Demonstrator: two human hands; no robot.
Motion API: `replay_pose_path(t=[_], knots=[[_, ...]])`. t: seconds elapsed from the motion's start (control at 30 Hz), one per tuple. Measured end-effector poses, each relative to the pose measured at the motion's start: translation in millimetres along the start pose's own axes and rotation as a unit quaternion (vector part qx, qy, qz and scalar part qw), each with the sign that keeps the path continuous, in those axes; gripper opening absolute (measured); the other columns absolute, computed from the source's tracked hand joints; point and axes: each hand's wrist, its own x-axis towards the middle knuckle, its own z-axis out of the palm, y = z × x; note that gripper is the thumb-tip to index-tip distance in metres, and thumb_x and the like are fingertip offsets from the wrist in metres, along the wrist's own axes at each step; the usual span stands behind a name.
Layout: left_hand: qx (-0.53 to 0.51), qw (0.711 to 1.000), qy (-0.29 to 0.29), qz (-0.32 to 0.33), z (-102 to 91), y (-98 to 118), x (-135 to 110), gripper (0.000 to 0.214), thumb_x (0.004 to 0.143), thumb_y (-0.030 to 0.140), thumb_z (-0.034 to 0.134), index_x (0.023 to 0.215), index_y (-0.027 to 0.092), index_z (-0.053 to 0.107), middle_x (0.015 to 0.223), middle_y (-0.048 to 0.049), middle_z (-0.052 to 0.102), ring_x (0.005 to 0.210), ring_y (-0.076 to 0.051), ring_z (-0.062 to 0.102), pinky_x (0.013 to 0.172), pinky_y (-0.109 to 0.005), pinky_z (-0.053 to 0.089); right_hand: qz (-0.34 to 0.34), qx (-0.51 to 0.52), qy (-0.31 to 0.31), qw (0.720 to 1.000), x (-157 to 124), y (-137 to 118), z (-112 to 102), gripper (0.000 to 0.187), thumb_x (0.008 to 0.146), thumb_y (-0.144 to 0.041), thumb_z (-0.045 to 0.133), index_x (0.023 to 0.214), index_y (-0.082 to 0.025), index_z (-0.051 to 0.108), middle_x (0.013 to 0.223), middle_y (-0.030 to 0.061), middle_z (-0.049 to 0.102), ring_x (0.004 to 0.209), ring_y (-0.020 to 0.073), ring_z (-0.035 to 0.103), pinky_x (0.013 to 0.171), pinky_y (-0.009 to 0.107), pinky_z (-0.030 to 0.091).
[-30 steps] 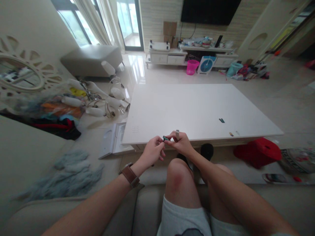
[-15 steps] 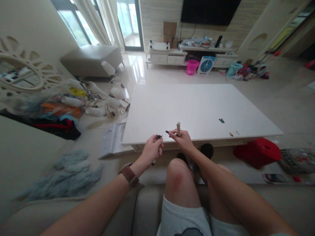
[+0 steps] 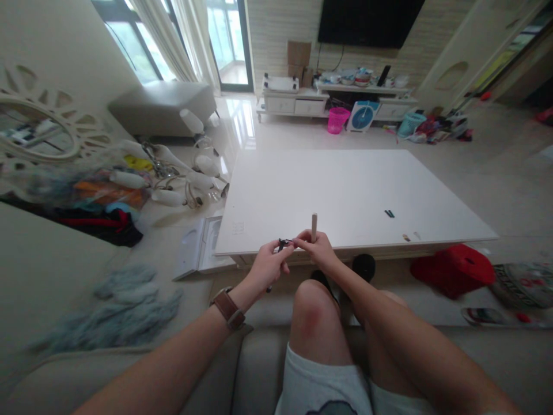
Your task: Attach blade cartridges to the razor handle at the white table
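Note:
My left hand (image 3: 268, 266), with a brown watch strap on its wrist, is closed around a slim dark object. The object's black upper end (image 3: 283, 244) sticks out above the thumb, and its other end (image 3: 269, 289) shows below the fingers. Closed too, my right hand (image 3: 318, 248) has a pale beige stick (image 3: 314, 226) standing upright out of its grip. Its fingertips pinch at the black end, touching or nearly touching the left fingers. Whatever small dark piece lies between the fingertips is mostly hidden. Both hands are over the near edge of the white table (image 3: 328, 184).
Two dark green strips (image 3: 389, 213) lie on the table's right part, with a small brown piece (image 3: 406, 237) and a clear bit (image 3: 417, 235) near the edge. A red bin (image 3: 453, 270) stands at the right. An open white box (image 3: 190, 248) sits at the left.
My right hand has moved slightly left, bringing its small black piece to the dark object's end in my left hand. The gap between the hands has closed. Both grips stay closed.

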Motion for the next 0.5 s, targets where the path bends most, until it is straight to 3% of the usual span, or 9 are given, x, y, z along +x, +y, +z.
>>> replay_pose_path(t=[0.17, 0.27, 0.37, 0.5], knots=[[0.013, 1.0, 0.008, 0.008, 1.0, 2.8, -2.4, 0.046, 0.083, 0.043, 0.063, 0.12, 0.015, 0.061, 0.054, 0.0006, 0.06, 0.036, -0.008, 0.038, 0.036, -0.017, 0.023, 0.038, 0.039, -0.011, 0.998, 2.1, 3.3, -2.1, 0.028, 0.071, -0.043, 0.079, 0.071, -0.016, 0.073, 0.071, 0.0058, 0.073, 0.071, 0.0181, 0.065, 0.072, 0.031, 0.048], [0.021, 1.0, 0.011, 0.003, 1.2, 6.1, -4.2, 0.045, 0.084, 0.04, 0.063, 0.122, 0.016, 0.061, 0.054, 0.0011, 0.059, 0.036, -0.007, 0.035, 0.037, -0.018, 0.022, 0.039, 0.008, -0.005, 0.999, 2.7, 3.0, -5.4, 0.027, 0.075, -0.043, 0.076, 0.073, -0.017, 0.074, 0.072, 0.0046, 0.072, 0.072, 0.0179, 0.063, 0.072, 0.03, 0.046], [0.039, 0.999, 0.017, 0.005, 2.4, 7.3, -5.0, 0.038, 0.084, 0.032, 0.063, 0.119, 0.015, 0.062, 0.06, 0.0015, 0.06, 0.038, -0.007, 0.04, 0.038, -0.018, 0.027, -0.002, -0.037, 0.012, 0.999, 0.7, 0.6, -7.3, 0.024, 0.078, -0.043, 0.074, 0.079, -0.019, 0.076, 0.078, 0.0036, 0.071, 0.069, 0.0151, 0.058, 0.064, 0.028, 0.042], [0.052, 0.998, 0.011, 0.035, 5.6, 0.2, -1.5, 0.026, 0.076, 0.014, 0.064, 0.102, 0.012, 0.064, 0.088, -0.0038, 0.064, 0.053, -0.008, 0.055, 0.048, -0.02, 0.043, -0.071, -0.021, -0.062, 0.995, -5.0, 1.6, -2.0, 0.022, 0.074, -0.038, 0.079, 0.088, -0.022, 0.077, 0.09, 0.0044, 0.068, 0.062, 0.0112, 0.051, 0.052, 0.025, 0.034]])
